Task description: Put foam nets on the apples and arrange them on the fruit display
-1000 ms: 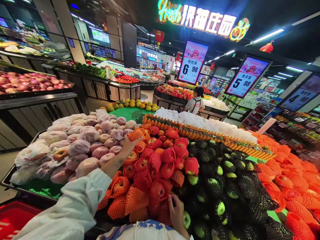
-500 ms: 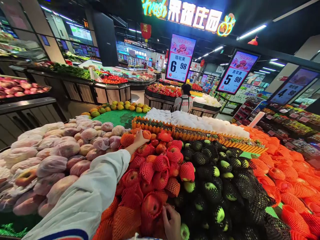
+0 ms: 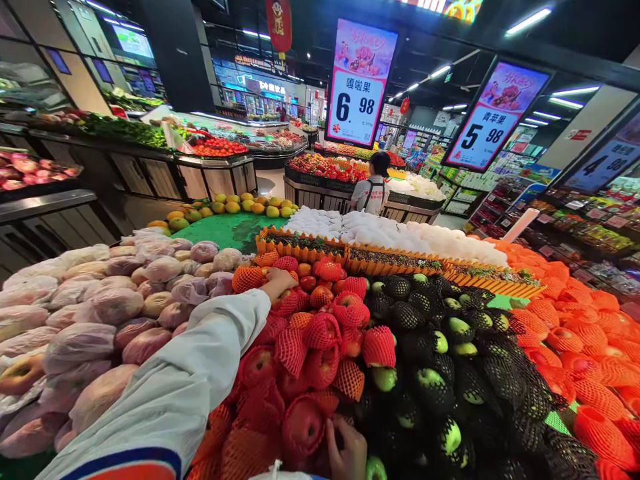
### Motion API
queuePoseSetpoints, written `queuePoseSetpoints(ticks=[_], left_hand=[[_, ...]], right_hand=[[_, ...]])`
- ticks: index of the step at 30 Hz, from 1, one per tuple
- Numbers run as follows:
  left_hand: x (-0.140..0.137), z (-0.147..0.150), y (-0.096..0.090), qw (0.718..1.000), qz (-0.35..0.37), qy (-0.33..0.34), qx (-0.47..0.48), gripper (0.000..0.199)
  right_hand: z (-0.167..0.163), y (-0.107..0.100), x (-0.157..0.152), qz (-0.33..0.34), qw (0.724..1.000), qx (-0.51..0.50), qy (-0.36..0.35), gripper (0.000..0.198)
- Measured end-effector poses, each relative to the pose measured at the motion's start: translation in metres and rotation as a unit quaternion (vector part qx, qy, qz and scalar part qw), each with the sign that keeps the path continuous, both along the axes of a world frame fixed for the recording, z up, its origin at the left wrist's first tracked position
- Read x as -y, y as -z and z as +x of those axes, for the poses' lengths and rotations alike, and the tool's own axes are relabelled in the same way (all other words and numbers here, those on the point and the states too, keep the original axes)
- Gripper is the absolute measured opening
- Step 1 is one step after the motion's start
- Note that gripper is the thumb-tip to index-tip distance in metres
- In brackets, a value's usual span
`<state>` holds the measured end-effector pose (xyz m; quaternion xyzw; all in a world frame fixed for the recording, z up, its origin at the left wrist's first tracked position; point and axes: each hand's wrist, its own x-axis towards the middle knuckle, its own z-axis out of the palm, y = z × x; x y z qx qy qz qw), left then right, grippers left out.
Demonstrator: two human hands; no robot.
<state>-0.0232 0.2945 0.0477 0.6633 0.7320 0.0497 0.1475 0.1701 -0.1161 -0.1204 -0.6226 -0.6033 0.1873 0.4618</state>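
Observation:
My left hand [image 3: 281, 283] reaches to the far end of a heap of red apples [image 3: 321, 297] in red and orange foam nets. It lies low against the fruit, beside an apple in an orange net [image 3: 247, 279]; its fingertips are hidden. My right hand [image 3: 349, 448] is at the near end of the heap, thumb and fingers curled together. Its thumb lies at the edge of a large red apple [image 3: 303, 425] in a red net. Whatever may be between those fingers cannot be made out. Green apples [image 3: 431, 377] in black nets lie to its right.
Wrapped pale fruit [image 3: 117, 301] is heaped on the left. Orange-netted fruit [image 3: 575, 347] lies far right. An orange fence planter [image 3: 395, 260] and white-wrapped fruit [image 3: 385, 235] border the back. Price screens [image 3: 361, 83] hang above; a person [image 3: 371, 187] stands beyond.
My left hand has lowered into the red apples, from over an orange-netted one. My right hand stays by the large apple. The view has tilted down slightly.

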Motion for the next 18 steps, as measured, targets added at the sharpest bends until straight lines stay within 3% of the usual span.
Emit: queuePoseSetpoints(ticks=[3, 6, 11, 18], left_hand=[[0.001, 0.015, -0.002, 0.999, 0.024, -0.010, -0.034, 0.081], [0.003, 0.032, 0.000, 0.999, 0.035, 0.026, -0.028, 0.071], [0.000, 0.055, 0.012, 0.998, -0.029, 0.047, -0.017, 0.049], [0.001, 0.060, 0.018, 0.995, -0.047, 0.079, -0.039, 0.048]], right_hand=[[-0.002, -0.002, 0.001, -0.010, 1.000, -0.013, 0.011, 0.038], [-0.006, -0.010, 0.002, -0.020, 0.999, -0.025, 0.026, 0.042], [-0.017, -0.036, 0.001, -0.045, 0.993, -0.080, 0.069, 0.051], [-0.021, -0.057, -0.001, -0.045, 0.991, -0.109, 0.069, 0.053]])
